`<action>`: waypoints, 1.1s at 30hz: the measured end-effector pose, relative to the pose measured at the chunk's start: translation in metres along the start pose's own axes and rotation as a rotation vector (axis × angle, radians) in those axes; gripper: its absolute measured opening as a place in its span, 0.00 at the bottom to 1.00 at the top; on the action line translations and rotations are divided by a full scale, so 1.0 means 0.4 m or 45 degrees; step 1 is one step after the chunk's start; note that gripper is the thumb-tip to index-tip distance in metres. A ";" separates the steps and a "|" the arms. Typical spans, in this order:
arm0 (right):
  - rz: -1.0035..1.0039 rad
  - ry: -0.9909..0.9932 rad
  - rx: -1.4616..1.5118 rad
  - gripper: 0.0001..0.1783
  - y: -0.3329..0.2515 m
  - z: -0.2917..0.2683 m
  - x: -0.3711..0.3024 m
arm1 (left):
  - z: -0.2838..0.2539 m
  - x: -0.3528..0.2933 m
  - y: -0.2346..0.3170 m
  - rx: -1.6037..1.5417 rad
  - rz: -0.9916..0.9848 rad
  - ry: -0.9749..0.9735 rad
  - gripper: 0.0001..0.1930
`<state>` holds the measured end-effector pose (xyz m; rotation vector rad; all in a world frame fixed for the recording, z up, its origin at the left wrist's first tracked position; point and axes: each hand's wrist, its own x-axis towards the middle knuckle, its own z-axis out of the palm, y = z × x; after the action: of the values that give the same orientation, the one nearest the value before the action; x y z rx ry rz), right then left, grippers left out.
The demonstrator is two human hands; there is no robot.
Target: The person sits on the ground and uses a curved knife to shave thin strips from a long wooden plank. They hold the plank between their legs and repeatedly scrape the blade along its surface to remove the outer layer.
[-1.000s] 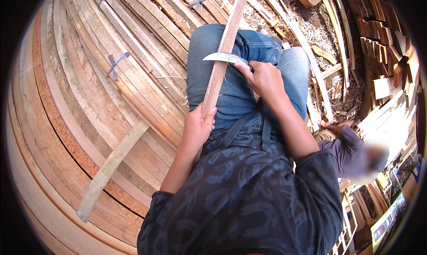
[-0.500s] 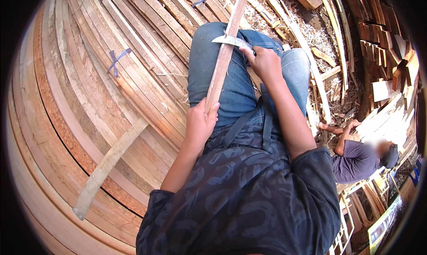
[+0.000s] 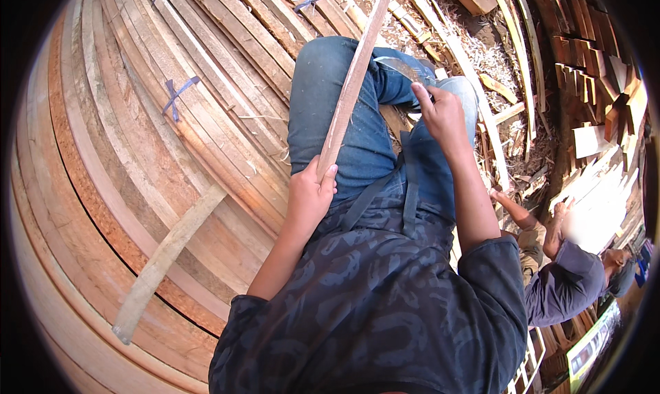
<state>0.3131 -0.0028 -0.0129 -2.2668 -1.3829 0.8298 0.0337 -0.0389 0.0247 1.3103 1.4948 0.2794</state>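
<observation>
A long, thin wooden strip (image 3: 347, 95) slants up and away from my left hand (image 3: 313, 190), which is closed round its near end. The strip crosses above my thigh in blue jeans. My right hand (image 3: 444, 116) grips a knife (image 3: 400, 69) with a curved, pale metal blade, thumb laid along its top. Most of the handle is hidden by the fingers. The blade is apart from the strip, to its right, over my other leg.
Long planks (image 3: 117, 153) cover the left side, some tied with blue strips (image 3: 178, 98). A short, pale wooden stick (image 3: 168, 260) lies across them. Shavings (image 3: 474, 47) litter the ground ahead. Stacked timber (image 3: 584, 50) stands at right; another person (image 3: 567, 284) sits at the lower right.
My right hand has moved right and slightly back, taking the blade off the strip. The strip's far end has swung slightly right. The other person has shifted lower and to the right.
</observation>
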 end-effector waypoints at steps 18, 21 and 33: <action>-0.401 0.022 -0.313 0.35 -0.039 0.150 0.106 | -0.008 0.018 0.008 -0.162 -0.148 -0.031 0.13; -0.261 0.217 -0.283 0.38 0.006 0.168 0.176 | -0.006 0.010 0.001 -0.107 -0.151 -0.026 0.13; 0.136 0.085 -0.019 0.37 0.119 0.009 0.097 | -0.015 0.024 -0.034 -0.409 -0.222 -0.178 0.11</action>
<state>0.3567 0.0097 -0.0544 -2.3746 -1.2520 0.7714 0.0229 -0.0333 0.0117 0.9202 1.3704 0.2945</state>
